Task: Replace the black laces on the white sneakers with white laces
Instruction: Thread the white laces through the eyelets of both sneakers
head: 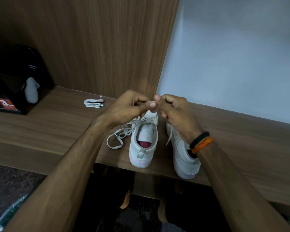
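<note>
Above the toe end of the left sneaker (143, 144) both my hands work close together. Left hand (127, 108): fingers curled, thumb and forefinger pinching the white lace (115, 139). Right hand (172, 111): fingers curled likewise, pinching what looks like the other end of the same lace, almost touching the left thumb. Lace runs down from the pinch into the upper eyelets; slack lies looped on the wooden shelf (57, 124) just left of the shoe.

Position of task items: both sneakers stand heels toward me on the shelf, near its front edge. Right sneaker (182, 151) sits beside the first, partly under my right wrist. A folded second white lace (94, 103) lies further back on the shelf, well apart from the shoes. No black lace visible anywhere.

Judgement on step: lacing of the left sneaker with white appears nearly done; I seem to be evening the ends or starting the knot. Next move calls for steady tension on both ends, then crossing them, without dragging the slack loop off the shelf.

Hard to make out: the eyelet rows are hidden behind my hands, so I cannot confirm how many are threaded. Whether the right sneaker carries a lace is uncertain; one pale strand hangs at its side. A black box (15, 81) stands at far left, its contents unclear.
</note>
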